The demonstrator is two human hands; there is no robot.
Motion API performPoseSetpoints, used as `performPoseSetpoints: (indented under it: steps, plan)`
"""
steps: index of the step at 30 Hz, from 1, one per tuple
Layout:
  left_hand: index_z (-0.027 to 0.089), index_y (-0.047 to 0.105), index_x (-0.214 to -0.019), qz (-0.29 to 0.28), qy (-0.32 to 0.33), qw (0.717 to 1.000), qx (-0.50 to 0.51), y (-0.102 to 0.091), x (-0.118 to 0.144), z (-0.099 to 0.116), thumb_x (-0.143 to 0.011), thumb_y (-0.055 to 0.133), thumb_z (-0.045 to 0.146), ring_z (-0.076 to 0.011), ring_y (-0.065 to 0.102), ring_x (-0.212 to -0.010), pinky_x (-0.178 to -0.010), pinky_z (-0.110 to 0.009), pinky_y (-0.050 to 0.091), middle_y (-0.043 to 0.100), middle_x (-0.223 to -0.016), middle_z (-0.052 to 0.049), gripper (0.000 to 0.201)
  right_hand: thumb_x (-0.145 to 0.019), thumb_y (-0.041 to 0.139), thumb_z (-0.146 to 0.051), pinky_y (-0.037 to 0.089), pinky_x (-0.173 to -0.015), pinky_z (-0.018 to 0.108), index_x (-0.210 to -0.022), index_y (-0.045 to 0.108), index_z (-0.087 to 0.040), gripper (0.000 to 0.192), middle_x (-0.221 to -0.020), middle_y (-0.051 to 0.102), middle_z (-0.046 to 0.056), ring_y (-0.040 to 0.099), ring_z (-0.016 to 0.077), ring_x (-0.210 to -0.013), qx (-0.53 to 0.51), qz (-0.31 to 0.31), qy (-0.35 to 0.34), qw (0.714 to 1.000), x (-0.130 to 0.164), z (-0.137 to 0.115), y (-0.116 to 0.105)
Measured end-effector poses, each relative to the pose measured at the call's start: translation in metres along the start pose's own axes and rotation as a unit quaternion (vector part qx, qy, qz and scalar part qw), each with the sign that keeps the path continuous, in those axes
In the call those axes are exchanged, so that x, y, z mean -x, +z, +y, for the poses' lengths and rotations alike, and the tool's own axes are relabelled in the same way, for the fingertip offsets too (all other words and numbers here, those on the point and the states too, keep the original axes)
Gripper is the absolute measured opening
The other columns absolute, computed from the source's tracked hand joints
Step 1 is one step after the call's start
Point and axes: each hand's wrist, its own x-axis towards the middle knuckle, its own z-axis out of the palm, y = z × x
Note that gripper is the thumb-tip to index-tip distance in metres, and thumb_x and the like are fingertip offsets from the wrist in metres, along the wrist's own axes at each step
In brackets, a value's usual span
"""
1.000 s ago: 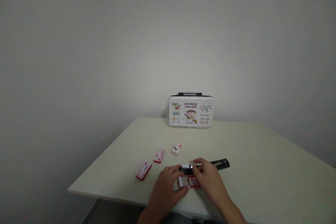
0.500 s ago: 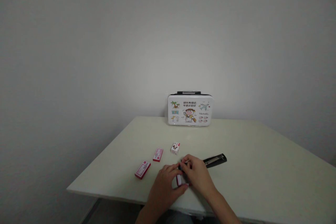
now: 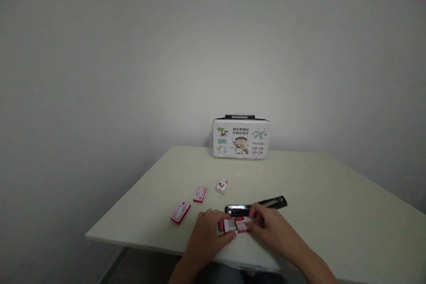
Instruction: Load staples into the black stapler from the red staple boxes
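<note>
Between my hands near the front of the table is a red and white staple box (image 3: pixel 242 225), its inner tray slid partly out to the left with grey staples showing. My left hand (image 3: pixel 208 230) pinches the tray end between thumb and fingers. The sleeve's right end is gripped by my right hand (image 3: pixel 266 224). Just behind the box lies a black stapler (image 3: pixel 238 209), spread open flat, its right arm reaching past my right fingers. My right hand covers part of its middle.
Two pink-red boxes, a larger one (image 3: pixel 180 212) and a smaller one (image 3: pixel 200 194), lie to the left. A small white carton (image 3: pixel 222 186) sits behind the stapler. At the back, a white cartoon-printed case (image 3: pixel 240 139) stands against the wall. The table's front edge is close.
My right hand has moved right, off the stapler's left end, onto the staple box's right end. More of the box and stapler now shows. My left hand stays on the box.
</note>
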Motion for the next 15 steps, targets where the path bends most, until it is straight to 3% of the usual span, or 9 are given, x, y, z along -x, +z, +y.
performPoseSetpoints:
  steps: [4,7,11,15]
  plan:
    - [0.03,0.066,-0.115,0.009,-0.007,1.0,0.023,0.002,-0.001,-0.004,-0.073,0.082,0.034,-0.0204,0.06,-0.092,-0.086,-0.034,0.04,0.069,-0.097,0.002,0.045,-0.077,0.059,-0.014,0.038,-0.059,0.023,-0.096,0.06,-0.02,0.02,-0.073,0.066,-0.001,0.061,0.0159,-0.066,-0.062,-0.015,0.021,0.998,0.011,0.022,0.001]
    - [0.031,0.066,-0.118,-0.005,-0.011,0.999,0.048,0.007,-0.004,-0.002,-0.075,0.081,0.032,-0.0175,0.059,-0.08,-0.082,-0.033,0.042,0.069,-0.091,0.003,0.046,-0.079,0.057,-0.015,0.04,-0.06,0.023,-0.092,0.059,-0.02,0.014,-0.075,0.067,0.0,0.062,0.0162,-0.068,-0.1,0.004,0.02,0.995,0.009,0.02,0.018]
    - [0.029,0.066,-0.121,0.01,0.009,1.0,0.022,0.015,-0.005,0.011,-0.079,0.077,0.034,-0.0202,0.06,-0.088,-0.084,-0.034,0.043,0.069,-0.099,-0.001,0.044,-0.079,0.061,-0.023,0.042,-0.06,0.024,-0.086,0.058,-0.02,0.008,-0.076,0.068,0.003,0.063,0.0166,-0.068,-0.113,0.047,0.039,0.992,0.006,0.014,0.033]
    - [0.032,0.059,-0.133,0.018,0.026,0.999,-0.034,0.016,-0.003,0.022,-0.081,0.075,0.041,-0.0246,0.06,-0.101,-0.091,-0.038,0.044,0.068,-0.11,-0.003,0.055,-0.082,0.064,-0.053,0.03,-0.039,0.023,-0.096,0.051,-0.022,0.037,-0.062,0.06,-0.003,0.049,0.0126,-0.038,-0.233,-0.032,0.17,0.957,0.02,0.032,0.021]
